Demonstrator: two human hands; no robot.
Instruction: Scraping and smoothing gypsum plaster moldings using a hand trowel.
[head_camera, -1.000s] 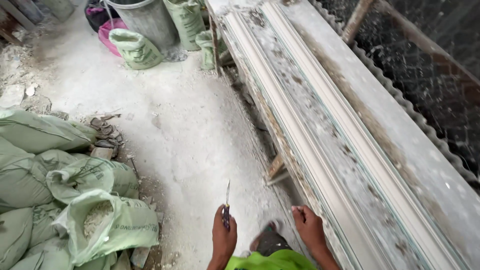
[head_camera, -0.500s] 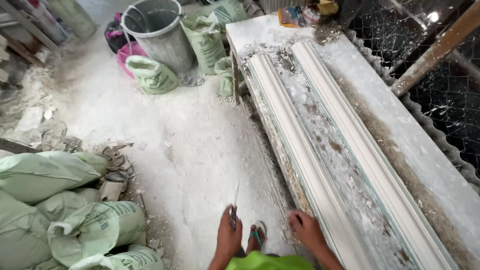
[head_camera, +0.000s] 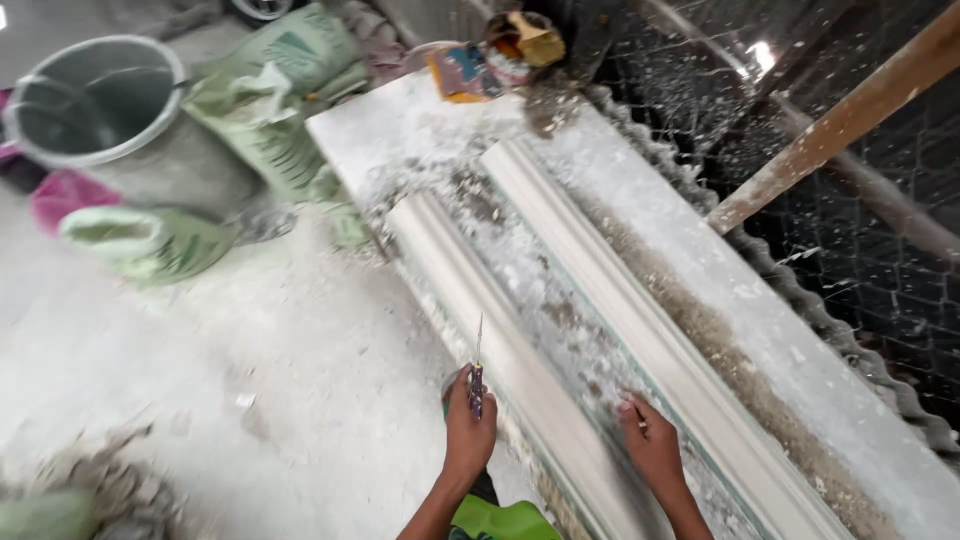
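Counting one knife, two mouldings

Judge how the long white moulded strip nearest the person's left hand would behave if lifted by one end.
The moulded strip looks like cast plaster, so probably stiff, heavy and brittle. Being long and thin, it may crack if lifted unsupported. Its powdery coating probably makes it slippery.

Dusty white floor fills the left; grey bucket and green sacks upper left; wire mesh and wooden beam upper right.
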